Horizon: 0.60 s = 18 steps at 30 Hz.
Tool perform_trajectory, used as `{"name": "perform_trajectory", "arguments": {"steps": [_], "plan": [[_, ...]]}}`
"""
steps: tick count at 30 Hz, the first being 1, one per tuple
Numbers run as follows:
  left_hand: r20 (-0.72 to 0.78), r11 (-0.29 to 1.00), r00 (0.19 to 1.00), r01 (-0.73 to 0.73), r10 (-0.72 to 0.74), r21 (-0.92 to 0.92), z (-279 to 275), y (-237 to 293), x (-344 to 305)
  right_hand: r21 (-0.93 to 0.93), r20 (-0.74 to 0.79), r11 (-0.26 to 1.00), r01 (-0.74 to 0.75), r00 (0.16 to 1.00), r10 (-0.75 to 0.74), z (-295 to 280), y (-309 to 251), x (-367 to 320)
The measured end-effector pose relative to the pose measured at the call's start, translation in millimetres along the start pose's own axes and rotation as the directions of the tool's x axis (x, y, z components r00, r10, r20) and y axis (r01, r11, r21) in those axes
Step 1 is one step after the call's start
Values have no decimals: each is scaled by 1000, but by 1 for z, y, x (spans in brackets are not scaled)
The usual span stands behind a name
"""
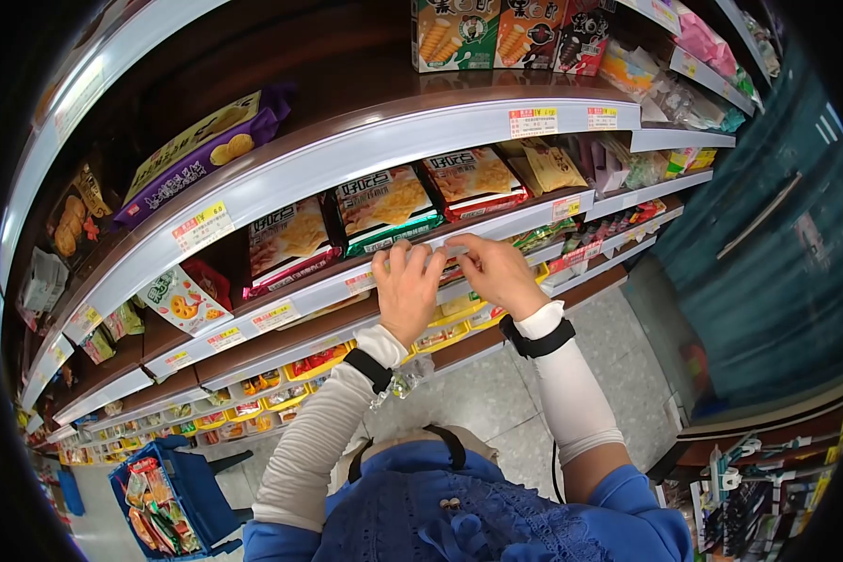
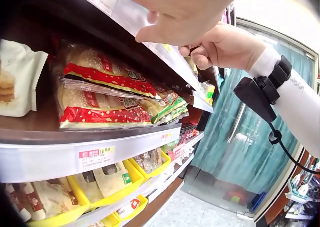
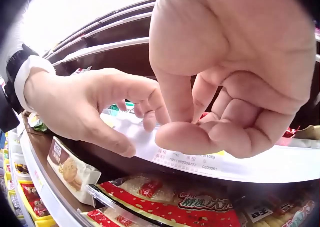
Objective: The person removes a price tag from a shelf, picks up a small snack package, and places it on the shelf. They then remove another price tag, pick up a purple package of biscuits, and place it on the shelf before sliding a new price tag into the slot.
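Both hands are at the front lip of a snack shelf. My left hand (image 1: 408, 292) rests with its fingers over the lip, just below a green-edged snack pack (image 1: 386, 208). In the right wrist view its fingers are loosely bent and its thumb lies against the strip. My right hand (image 1: 498, 277) is right beside it, below a red-edged snack pack (image 1: 474, 181). Its thumb and forefinger pinch at a printed white price label (image 3: 187, 162) on the shelf strip, with the other fingers curled. The thumb covers part of the label.
Red cracker bags (image 2: 107, 106) lie on the shelf below, above yellow bins (image 2: 115, 184) of small packs. A purple snack box (image 1: 197, 155) stands upper left. A blue cart (image 1: 173, 501) holding colourful packs is on the floor at lower left. A teal-curtained glass door (image 1: 768, 262) is at right.
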<state>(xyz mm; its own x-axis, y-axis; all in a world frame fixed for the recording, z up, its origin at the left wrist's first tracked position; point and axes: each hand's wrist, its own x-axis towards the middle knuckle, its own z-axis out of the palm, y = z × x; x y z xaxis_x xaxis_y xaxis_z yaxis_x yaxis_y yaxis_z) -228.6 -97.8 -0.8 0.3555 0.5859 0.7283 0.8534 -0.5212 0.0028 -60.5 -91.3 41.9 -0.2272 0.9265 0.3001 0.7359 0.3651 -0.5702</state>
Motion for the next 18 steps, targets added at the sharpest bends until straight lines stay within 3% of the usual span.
{"name": "perform_trajectory", "arguments": {"steps": [7, 18], "plan": [[30, 1000, 999, -24, 24, 2, 2, 0, 3, 9, -85, 997, 70, 994, -69, 7, 14, 0], [66, 999, 997, -47, 48, -15, -4, 0, 9, -37, -76, 999, -26, 997, 23, -6, 20, 0]]}}
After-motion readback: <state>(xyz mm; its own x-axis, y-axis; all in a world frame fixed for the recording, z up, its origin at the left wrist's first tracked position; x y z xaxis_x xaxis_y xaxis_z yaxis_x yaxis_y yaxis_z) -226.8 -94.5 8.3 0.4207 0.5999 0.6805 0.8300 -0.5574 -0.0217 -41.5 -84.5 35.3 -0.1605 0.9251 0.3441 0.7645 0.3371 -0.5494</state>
